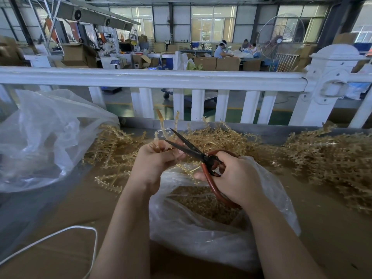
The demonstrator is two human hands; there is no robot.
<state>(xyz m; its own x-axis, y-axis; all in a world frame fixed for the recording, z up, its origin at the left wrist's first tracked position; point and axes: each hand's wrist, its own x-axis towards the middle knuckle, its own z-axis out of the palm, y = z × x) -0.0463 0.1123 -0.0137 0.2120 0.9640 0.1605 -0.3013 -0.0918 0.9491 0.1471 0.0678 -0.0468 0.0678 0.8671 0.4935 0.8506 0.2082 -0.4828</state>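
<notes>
Now, L hand [155,158]: fingers curled tight round the lower end of an amber sprue [161,121], held up over the table, back of hand toward the camera.
R hand [235,176]: clamped on the scissors [193,151], fingers in the red-brown loops; just right of L hand, the two apart.
Scissors: black blades parted, tips pointing up-left. Lower blade passes close over L fingertips, upper blade runs beside the sprue stem. Steel touching plastic or not: can't tell.
Sprue: sticks up out of L fist, slightly curved, w/ small nubs along its branches.
Bag [201,234]: clear plastic, mouth open, right under both hands, R wrist over its rim.
Bits [203,204]: small amber pieces heaped inside the bag.
Table [70,208]: brown cardboard-like top; the bag sits on it.
Mid pile [221,137]: tangled amber sprues just behind the hands.
Left pile [112,150]: same stuff, left of L hand.
Right pile [332,158]: biggest heap, far right, well apart from the hands.
Big bag [46,137]: crumpled clear plastic at the table's left, beside the left pile.
Cord [60,232]: white, loops across the near-left corner.
Fence [161,79]: white rail w/ pickets along the table's far edge; post [332,77] at right.
Bg: cardboard boxes [217,63], people [221,50] seated at a far bench, large fan [279,40] at right, windows [213,23] behind.
</notes>
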